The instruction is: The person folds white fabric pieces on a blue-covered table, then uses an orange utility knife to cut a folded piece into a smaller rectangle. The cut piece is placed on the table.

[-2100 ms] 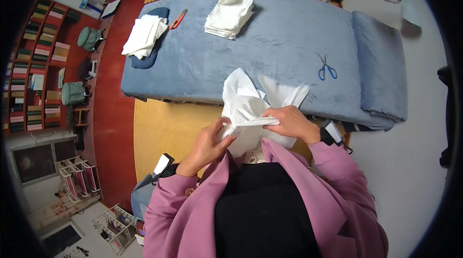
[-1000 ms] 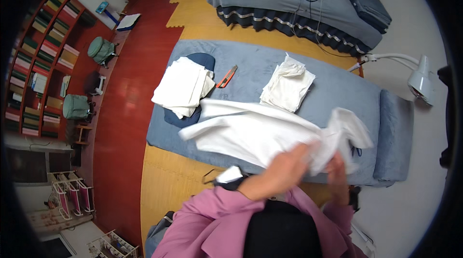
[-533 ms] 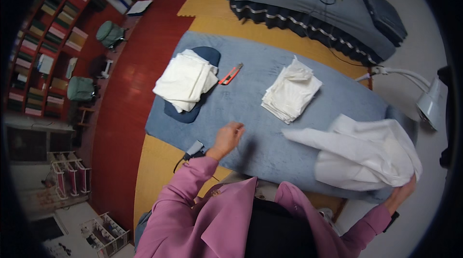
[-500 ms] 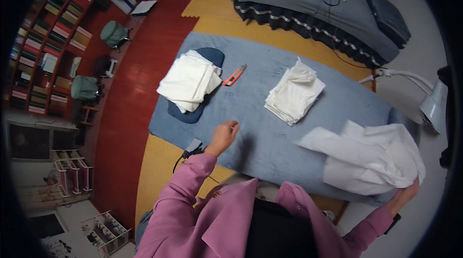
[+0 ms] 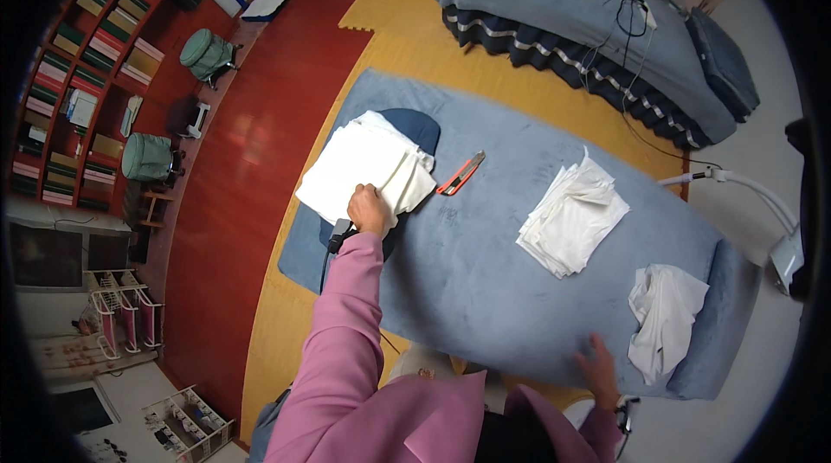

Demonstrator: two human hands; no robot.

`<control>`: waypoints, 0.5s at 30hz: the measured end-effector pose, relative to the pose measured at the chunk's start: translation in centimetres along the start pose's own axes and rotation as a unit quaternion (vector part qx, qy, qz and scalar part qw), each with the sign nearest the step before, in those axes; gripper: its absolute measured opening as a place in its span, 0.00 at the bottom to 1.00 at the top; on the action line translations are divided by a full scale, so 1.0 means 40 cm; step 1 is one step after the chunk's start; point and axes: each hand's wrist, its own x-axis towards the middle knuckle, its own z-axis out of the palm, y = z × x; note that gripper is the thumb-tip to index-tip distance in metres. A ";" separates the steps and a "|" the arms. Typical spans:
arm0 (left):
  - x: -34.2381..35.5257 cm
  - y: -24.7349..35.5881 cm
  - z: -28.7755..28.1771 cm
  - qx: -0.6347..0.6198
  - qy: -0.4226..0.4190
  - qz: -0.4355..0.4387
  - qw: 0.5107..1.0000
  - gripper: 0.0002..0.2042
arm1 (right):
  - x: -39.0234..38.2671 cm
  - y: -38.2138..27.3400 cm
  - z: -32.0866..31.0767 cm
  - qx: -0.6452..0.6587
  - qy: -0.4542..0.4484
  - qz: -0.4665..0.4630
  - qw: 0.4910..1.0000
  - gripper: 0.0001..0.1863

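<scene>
Stretched out to the left, on an almost straight arm in a pink sleeve [image 5: 344, 316]: the left hand [image 5: 369, 208], back upward, fingers curled over the near side of the folded white stack [image 5: 357, 156]. Cannot tell about any pinched cloth under those fingertips, hidden from above. Held lower and well to the right, by the near edge of the blue bed [image 5: 493, 290]: the right hand [image 5: 599, 369], fingers loosely spread, nothing in its grasp, apart from every cloth.

At the bed's left end, partly over a dark blue cushion [image 5: 417, 127]: the stack under the left hand, flat, bright white, uneven at its layered corners. Right of the middle: a second white stack [image 5: 575, 216], wrinkled on top. Beside the blue pillow [image 5: 729, 324]: a crumpled white cloth [image 5: 662, 324], gathered into loose folds. Between the stacks, closer to the left one: an orange-red utility knife [image 5: 461, 174], set diagonally.
</scene>
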 end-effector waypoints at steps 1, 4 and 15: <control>0.006 -0.006 -0.029 -0.028 -0.008 -0.010 1.000 0.08 | 0.016 -0.076 0.049 0.003 -0.032 -0.001 0.999 0.33; -0.037 0.001 -0.165 -0.251 0.096 0.034 0.963 0.06 | 0.084 -0.289 0.157 0.146 -0.082 -0.111 0.980 0.25; -0.616 -0.141 -0.426 -0.475 -0.041 -0.028 0.878 0.15 | 0.273 -0.741 0.402 0.713 -0.239 0.038 0.658 0.28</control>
